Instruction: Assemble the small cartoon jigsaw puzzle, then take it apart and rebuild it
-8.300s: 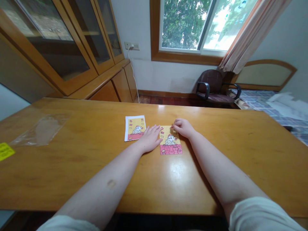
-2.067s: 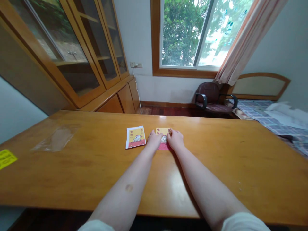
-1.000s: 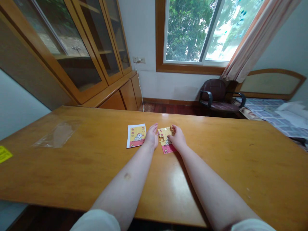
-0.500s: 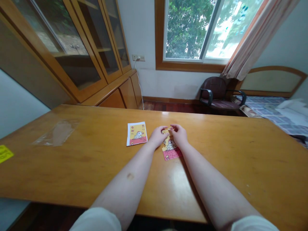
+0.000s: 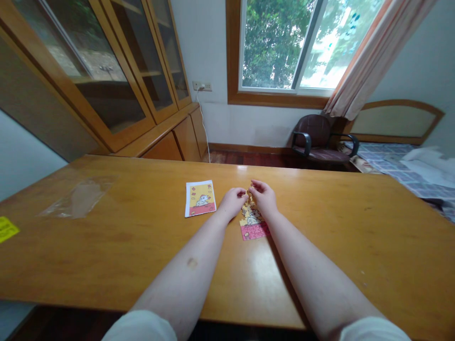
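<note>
A partly assembled jigsaw puzzle (image 5: 254,230), pink at the bottom with a white animal and yellow above, lies on the wooden table between my hands. At its upper left is my left hand (image 5: 233,201), its fingers pinched together; anything between them is too small to name. My right hand (image 5: 262,195) hovers at the upper right of the puzzle, thumb and fingers closed around a small yellow puzzle piece. Part of the puzzle's upper right is hidden by this hand. Left of my hands lies a picture card (image 5: 201,199) with a similar animal design.
Clear plastic wrapping (image 5: 85,196) lies on the left of the table (image 5: 142,255), and a yellow sticker (image 5: 7,228) is at its left edge. Beyond the table stand a glass-door cabinet (image 5: 156,118), an office chair (image 5: 314,137) and a bed (image 5: 398,161).
My hands have drawn slightly apart at the fingertips, and the right hand has lifted a little with the yellow piece. The whole view has shifted slightly.
</note>
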Action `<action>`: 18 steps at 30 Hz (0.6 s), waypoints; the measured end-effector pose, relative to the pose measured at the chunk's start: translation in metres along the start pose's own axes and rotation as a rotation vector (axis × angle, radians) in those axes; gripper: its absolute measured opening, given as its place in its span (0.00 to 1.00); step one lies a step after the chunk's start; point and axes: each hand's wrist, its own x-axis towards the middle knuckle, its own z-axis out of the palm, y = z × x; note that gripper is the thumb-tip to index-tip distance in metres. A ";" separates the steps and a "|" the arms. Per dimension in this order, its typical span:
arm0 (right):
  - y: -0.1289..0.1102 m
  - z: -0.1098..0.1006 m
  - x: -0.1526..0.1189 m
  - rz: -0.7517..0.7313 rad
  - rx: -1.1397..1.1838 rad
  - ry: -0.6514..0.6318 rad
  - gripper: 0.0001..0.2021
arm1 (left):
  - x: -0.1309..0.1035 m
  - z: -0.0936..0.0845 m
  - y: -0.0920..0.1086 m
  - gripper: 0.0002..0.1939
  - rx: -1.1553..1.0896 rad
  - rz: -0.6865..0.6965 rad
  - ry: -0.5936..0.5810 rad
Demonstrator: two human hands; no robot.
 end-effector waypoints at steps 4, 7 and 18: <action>0.000 -0.001 0.001 -0.004 0.009 0.015 0.17 | 0.000 0.002 0.000 0.05 -0.085 -0.044 0.022; -0.001 -0.002 0.000 -0.027 -0.021 0.030 0.16 | 0.000 0.002 0.001 0.06 -0.127 -0.077 0.091; -0.010 0.000 -0.010 -0.057 -0.227 -0.157 0.17 | 0.002 -0.003 -0.001 0.09 -0.159 -0.113 0.127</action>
